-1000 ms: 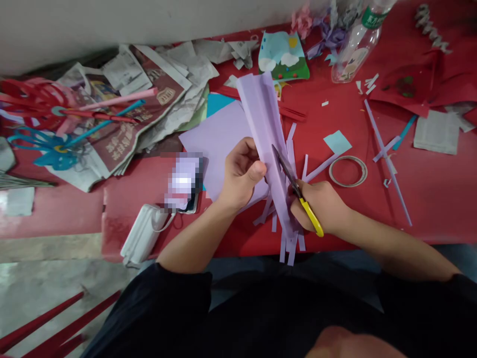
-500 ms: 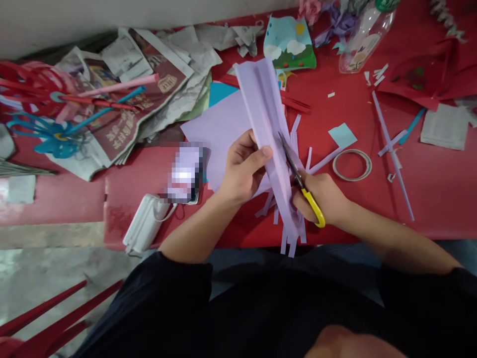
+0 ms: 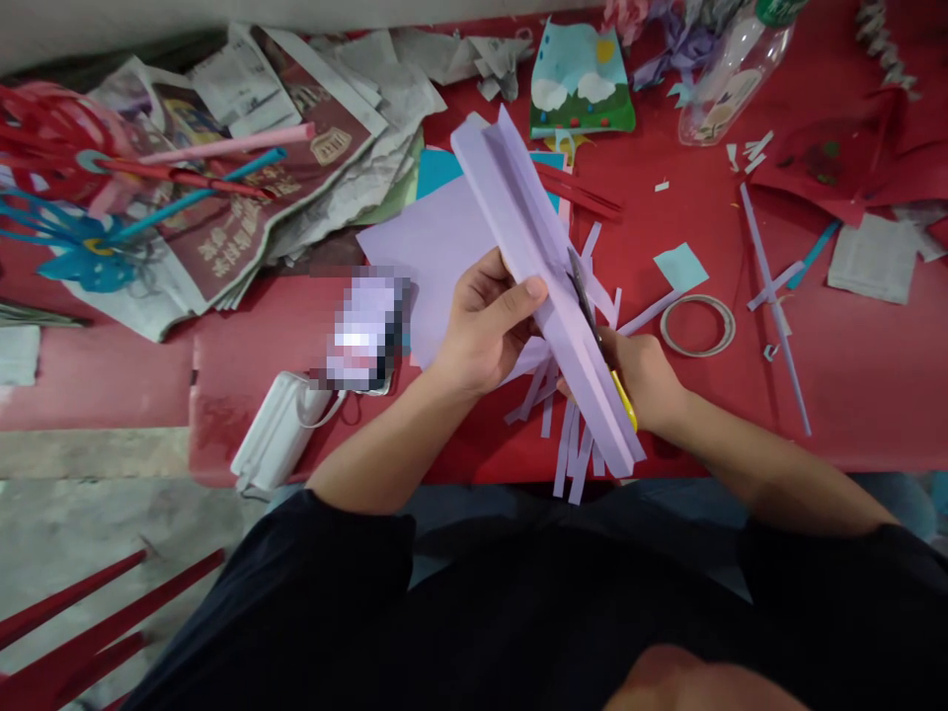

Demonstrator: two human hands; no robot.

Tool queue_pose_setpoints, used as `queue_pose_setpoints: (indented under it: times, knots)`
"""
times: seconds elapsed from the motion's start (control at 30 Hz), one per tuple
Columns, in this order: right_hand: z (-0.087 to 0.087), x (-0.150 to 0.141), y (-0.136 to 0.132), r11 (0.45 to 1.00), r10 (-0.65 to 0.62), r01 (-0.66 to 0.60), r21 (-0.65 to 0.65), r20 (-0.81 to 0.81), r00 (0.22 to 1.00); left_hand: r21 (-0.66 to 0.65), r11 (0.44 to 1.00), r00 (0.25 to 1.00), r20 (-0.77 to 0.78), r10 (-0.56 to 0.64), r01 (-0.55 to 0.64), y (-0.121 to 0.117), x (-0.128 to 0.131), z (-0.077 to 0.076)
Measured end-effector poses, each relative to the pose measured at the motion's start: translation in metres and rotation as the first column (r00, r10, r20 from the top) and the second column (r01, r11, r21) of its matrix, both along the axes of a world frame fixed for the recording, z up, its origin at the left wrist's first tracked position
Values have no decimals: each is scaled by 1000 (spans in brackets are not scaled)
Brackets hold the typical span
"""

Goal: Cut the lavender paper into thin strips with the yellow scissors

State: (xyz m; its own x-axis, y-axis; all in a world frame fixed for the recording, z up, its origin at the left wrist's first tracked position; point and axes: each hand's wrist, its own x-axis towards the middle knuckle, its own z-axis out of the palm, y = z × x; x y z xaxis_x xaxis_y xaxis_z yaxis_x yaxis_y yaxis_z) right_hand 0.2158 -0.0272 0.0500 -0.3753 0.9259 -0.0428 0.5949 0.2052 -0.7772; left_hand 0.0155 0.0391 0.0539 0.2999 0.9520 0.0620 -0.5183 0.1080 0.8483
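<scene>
My left hand (image 3: 493, 321) pinches a long folded piece of purple paper (image 3: 522, 227) near its middle, thumb on top. The paper slants from upper left to lower right above the table. On its right side my right hand (image 3: 641, 380) is closed on yellow-handled scissors (image 3: 626, 400). Their dark blades lie along the paper's right edge; the paper hides part of the handles and fingers. Cut purple strips (image 3: 567, 449) lie under the paper at the table's front edge. A larger purple sheet (image 3: 444, 242) rests flat to the left of the folded piece.
To the left are a phone (image 3: 366, 331) and a white power bank (image 3: 277, 434) joined by a cable. Newspapers (image 3: 252, 212) and paper pinwheels (image 3: 96, 247) lie further left. A tape roll (image 3: 697, 326), a light-blue paper square (image 3: 681, 268) and a plastic bottle (image 3: 730, 84) are to the right.
The folded paper has turned, its lower end swinging right and its upper end left. The scissors' blades now sit closer along its edge, and more of the yellow handle is covered.
</scene>
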Motion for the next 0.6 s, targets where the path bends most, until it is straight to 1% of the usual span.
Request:
queue_pose_setpoints:
  times: [0.17, 0.27, 0.4, 0.5, 0.6]
  knots:
    - [0, 3, 0, 999, 32, -32, -2, 37, 999, 44, 996, 995, -50, 85, -83, 1, 3, -5]
    - [0, 6, 1, 999, 42, -42, -3, 76, 996, 37, 992, 988, -89, 126, -123, 0, 3, -6]
    - [-1, 7, 2, 997, 58, -64, 47, 115, 992, 47, 989, 981, -126, 147, -142, 3, -1, -6]
    - [-1, 4, 1, 996, 50, -62, 62, 178, 983, 48, 991, 981, -138, 133, -127, 8, -6, -6]
    - [1, 1, 0, 998, 29, -45, 52, 275, 961, 54, 996, 985, -156, 79, -72, 12, -10, -5]
